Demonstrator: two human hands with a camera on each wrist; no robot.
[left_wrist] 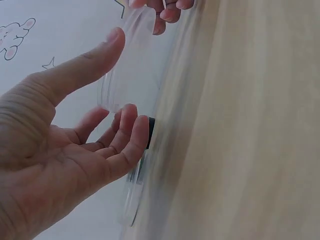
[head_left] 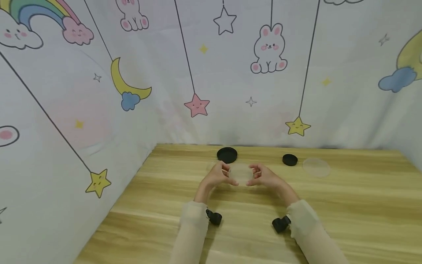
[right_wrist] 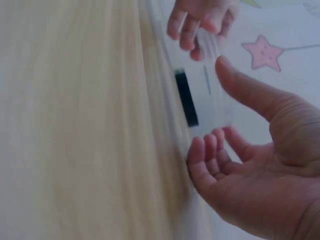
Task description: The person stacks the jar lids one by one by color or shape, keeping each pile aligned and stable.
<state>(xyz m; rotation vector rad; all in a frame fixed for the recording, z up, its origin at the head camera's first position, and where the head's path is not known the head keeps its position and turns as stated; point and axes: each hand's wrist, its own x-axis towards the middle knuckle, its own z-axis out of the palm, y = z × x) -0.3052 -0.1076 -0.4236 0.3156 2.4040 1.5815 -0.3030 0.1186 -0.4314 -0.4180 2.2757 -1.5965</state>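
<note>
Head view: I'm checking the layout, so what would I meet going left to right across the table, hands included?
Left hand → held clear round plastic piece → right hand → small black round lid → clear flat disc.

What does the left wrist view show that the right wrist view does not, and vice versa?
Only the left wrist view shows the rabbit drawing and a small outlined star. Only the right wrist view shows the pink star. Both share the left hand and right hand around a clear dish, a black lid and the wooden table.

The clear container (head_left: 241,173) looks like smooth plastic, the table (head_left: 244,238) wood-grained, the backdrop (head_left: 230,79) matt cloth.
</note>
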